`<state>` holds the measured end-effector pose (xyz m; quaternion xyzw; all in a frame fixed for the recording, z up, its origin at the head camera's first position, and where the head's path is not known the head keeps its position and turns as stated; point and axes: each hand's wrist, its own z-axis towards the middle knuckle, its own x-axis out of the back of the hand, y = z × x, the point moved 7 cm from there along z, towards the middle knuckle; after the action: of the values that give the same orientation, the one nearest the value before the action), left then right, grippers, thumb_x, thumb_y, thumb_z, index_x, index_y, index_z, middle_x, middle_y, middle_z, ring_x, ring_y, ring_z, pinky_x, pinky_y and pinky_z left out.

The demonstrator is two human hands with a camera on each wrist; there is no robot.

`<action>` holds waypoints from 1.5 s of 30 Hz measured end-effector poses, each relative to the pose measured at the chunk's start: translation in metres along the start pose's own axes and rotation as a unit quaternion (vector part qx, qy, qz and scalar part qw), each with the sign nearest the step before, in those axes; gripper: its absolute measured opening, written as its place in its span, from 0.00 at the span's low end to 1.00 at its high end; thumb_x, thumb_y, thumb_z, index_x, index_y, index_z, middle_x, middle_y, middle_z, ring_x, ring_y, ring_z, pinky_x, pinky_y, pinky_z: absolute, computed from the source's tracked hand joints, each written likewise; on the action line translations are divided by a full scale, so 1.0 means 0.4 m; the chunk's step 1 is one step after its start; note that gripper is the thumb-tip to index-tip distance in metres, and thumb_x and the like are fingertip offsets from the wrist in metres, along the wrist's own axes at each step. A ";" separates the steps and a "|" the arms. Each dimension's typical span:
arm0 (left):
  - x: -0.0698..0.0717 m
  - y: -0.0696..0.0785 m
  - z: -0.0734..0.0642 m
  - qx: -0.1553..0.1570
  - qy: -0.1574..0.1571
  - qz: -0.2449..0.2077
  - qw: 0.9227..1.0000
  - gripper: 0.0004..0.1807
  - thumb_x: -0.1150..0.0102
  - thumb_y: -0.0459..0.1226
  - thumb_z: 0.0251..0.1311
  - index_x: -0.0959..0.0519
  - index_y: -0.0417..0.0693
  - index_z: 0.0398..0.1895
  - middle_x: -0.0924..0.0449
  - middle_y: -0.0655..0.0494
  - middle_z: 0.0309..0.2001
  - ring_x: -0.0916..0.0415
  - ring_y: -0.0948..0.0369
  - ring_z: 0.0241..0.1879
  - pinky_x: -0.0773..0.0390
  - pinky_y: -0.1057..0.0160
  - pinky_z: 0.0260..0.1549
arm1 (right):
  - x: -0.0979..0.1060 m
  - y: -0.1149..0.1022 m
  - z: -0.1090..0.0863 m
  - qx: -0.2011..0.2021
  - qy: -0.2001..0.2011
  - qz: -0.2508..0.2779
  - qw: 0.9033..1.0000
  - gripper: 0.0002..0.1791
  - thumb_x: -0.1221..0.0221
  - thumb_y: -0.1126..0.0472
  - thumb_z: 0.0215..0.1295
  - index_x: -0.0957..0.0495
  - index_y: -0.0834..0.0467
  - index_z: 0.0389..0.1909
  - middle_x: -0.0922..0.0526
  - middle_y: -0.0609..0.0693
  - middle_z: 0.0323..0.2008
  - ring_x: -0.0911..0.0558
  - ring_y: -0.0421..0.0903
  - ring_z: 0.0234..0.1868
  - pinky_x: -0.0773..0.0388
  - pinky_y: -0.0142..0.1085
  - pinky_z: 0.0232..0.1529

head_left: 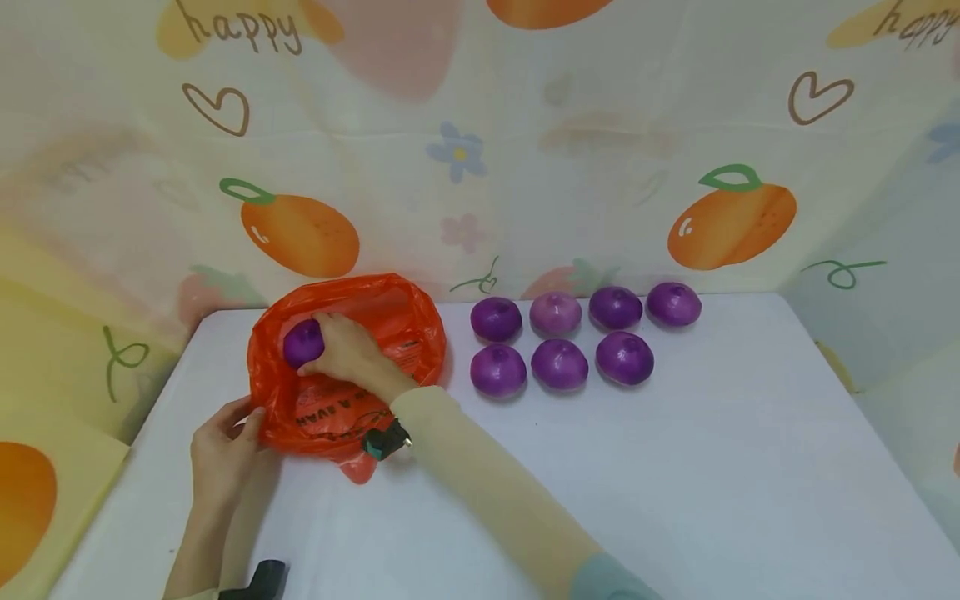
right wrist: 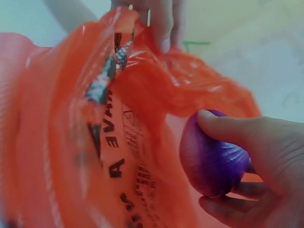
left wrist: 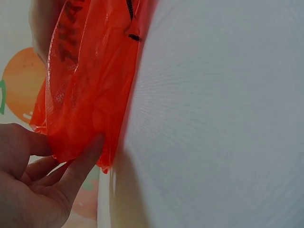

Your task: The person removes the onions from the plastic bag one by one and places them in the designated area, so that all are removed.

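My right hand [head_left: 343, 350] grips a purple onion [head_left: 302, 343] inside the mouth of a red plastic bag [head_left: 431, 329]. In the right wrist view the thumb lies along the top of the onion [right wrist: 209, 159], with the fingers curled beneath it. The bag stands with its mouth spread wide on the left part of the table, dark printing on its side. At its near left edge my left hand [head_left: 225, 446] pinches the plastic. The left wrist view has thumb and fingers on either side of the bag's edge [left wrist: 88, 118].
Right of the bag, several purple onions [head_left: 559, 364] sit in two rows on the white table [head_left: 675, 483]. A patterned cloth [head_left: 570, 183] with oranges and hearts hangs behind the table. A dark wrist device [head_left: 386, 440] is at my right sleeve.
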<state>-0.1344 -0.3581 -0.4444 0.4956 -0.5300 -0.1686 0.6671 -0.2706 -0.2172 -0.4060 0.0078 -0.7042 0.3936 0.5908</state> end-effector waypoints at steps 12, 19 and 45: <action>-0.012 -0.003 0.010 0.005 0.001 0.011 1.000 0.23 0.52 0.38 0.72 0.29 0.34 0.64 0.27 0.34 0.61 0.33 0.86 0.29 0.27 0.83 0.27 | 0.061 0.057 -0.106 0.012 -0.007 0.021 1.000 0.47 0.29 0.45 0.54 0.39 0.51 0.73 0.32 0.47 0.68 0.28 0.42 0.64 0.29 0.34 0.61; -0.006 -0.006 0.012 0.011 -0.001 -0.005 1.000 0.23 0.52 0.38 0.72 0.29 0.34 0.65 0.27 0.34 0.61 0.32 0.85 0.29 0.24 0.80 0.28 | 0.091 0.064 -0.161 0.076 -0.015 -0.003 0.997 0.49 0.30 0.45 0.55 0.42 0.52 0.74 0.36 0.48 0.70 0.32 0.42 0.67 0.32 0.34 0.64; 0.021 0.015 0.040 -0.028 0.014 0.026 0.999 0.21 0.52 0.37 0.71 0.26 0.33 0.62 0.25 0.34 0.58 0.35 0.91 0.27 0.28 0.84 0.26 | 0.273 0.199 -0.347 0.139 0.044 0.039 0.988 0.46 0.29 0.49 0.56 0.39 0.55 0.73 0.36 0.53 0.71 0.33 0.49 0.68 0.31 0.42 0.64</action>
<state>-0.1472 -0.3693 -0.4355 0.4653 -0.5282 -0.1589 0.6923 -0.2267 -0.0342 -0.3590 0.0450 -0.6155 0.5107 0.5986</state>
